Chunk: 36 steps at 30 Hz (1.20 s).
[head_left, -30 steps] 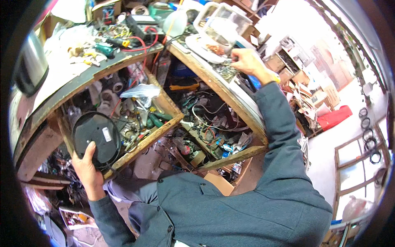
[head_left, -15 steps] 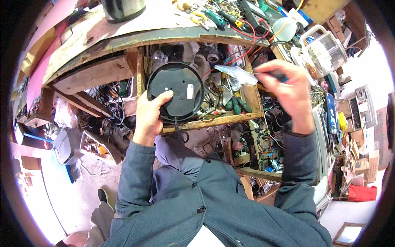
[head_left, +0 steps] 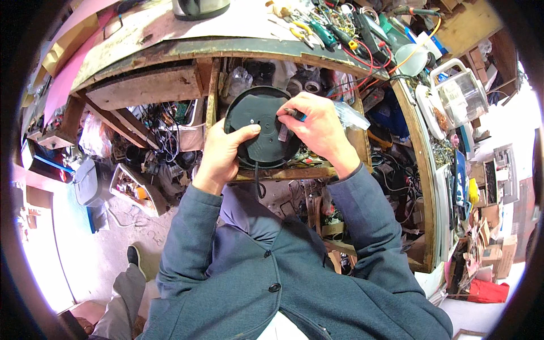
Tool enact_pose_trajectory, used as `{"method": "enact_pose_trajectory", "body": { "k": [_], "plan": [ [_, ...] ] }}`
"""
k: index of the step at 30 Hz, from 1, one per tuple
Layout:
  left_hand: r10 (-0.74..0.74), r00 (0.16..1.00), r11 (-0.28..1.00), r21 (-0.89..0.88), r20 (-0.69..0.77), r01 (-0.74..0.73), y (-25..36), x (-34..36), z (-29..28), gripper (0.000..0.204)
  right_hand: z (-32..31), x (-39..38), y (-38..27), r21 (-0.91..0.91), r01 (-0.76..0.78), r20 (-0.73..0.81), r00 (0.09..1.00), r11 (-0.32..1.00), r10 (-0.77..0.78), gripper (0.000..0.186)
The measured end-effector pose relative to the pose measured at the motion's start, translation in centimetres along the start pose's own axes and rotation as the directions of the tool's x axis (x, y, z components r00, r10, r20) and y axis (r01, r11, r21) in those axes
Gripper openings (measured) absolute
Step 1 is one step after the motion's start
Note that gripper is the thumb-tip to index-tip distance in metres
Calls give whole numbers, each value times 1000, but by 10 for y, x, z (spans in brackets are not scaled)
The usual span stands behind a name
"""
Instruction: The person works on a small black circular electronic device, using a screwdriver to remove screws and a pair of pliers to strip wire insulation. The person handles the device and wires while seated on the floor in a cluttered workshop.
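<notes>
My left hand point(head_left: 221, 156) grips a round black kettle base point(head_left: 265, 148) by its left edge. The thumb lies across its flat underside, where screw holes and a small pale label show. A dark cord point(head_left: 256, 180) hangs from its lower rim. My right hand point(head_left: 318, 126) is closed in a pinch over the base's right part. Between its fingers is a small dark screwdriver point(head_left: 293, 114), mostly hidden, its tip at the base. Just right of this hand lies a clear plastic bag point(head_left: 350, 116) over the open drawer's edge.
Beneath my hands is a wooden drawer point(head_left: 317, 173) full of parts. The workbench point(head_left: 153, 48) carries a metal kettle point(head_left: 199, 8), pliers point(head_left: 301, 35) and tangled wires. To the right stands a clear jug-like container point(head_left: 460, 96). Another person's leg point(head_left: 120, 297) shows at lower left.
My right hand has come left with the screwdriver, from beside the drawer onto the base. My left hand and the base have shifted slightly right in the view.
</notes>
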State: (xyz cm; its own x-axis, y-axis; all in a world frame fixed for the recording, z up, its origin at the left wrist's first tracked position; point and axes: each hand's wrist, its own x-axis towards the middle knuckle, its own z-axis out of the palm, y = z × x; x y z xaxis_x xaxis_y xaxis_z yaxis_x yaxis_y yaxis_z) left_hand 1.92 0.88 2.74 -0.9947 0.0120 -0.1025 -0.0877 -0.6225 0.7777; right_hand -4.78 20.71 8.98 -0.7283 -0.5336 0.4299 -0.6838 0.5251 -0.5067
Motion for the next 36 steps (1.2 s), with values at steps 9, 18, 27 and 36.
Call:
{"method": "enact_pose_trajectory", "body": {
  "k": [9,18,27,36],
  "plan": [
    [-14,1000,1000,18,17,13,1,0,0,38,-1,2,1,-69,-16,37,999,997,18,16],
    [-25,999,999,-31,41,26,2,2,-2,38,-14,-2,-2,119,-123,19,992,985,122,27],
    [-13,999,999,-32,31,14,0,2,-1,39,-40,-14,-20,-65,-38,100,994,997,44,24],
    [-12,1000,1000,-18,28,13,0,2,-1,36,-32,-13,-22,-117,47,95,995,992,-36,23]
  ]
}}
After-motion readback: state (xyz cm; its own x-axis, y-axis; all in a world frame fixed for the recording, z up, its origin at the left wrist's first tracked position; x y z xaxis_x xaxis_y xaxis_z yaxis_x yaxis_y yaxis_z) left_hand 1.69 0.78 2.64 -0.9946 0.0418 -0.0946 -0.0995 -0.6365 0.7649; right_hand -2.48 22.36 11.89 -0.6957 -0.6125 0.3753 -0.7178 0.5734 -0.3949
